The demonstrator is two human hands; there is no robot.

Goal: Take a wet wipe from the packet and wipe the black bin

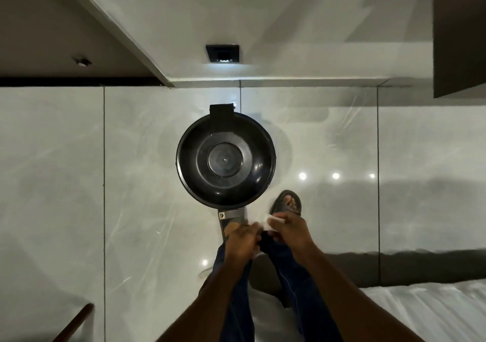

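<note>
The black bin [226, 160], round with its lid closed, stands on the pale tiled floor directly below me, and its foot pedal [231, 216] points toward me. Just in front of the pedal my two hands meet. My left hand [243, 240] grips a dark packet [265, 240], mostly hidden between the hands. My right hand [290, 230] pinches a white wet wipe [273, 221] that sticks up from the packet. Both hands are apart from the bin.
My sandalled foot [287, 202] rests beside the bin's near right edge. A white bed [431, 312] fills the lower right corner. A dark cabinet [460, 34] hangs at the upper right, and a wooden edge [76, 323] shows at the lower left.
</note>
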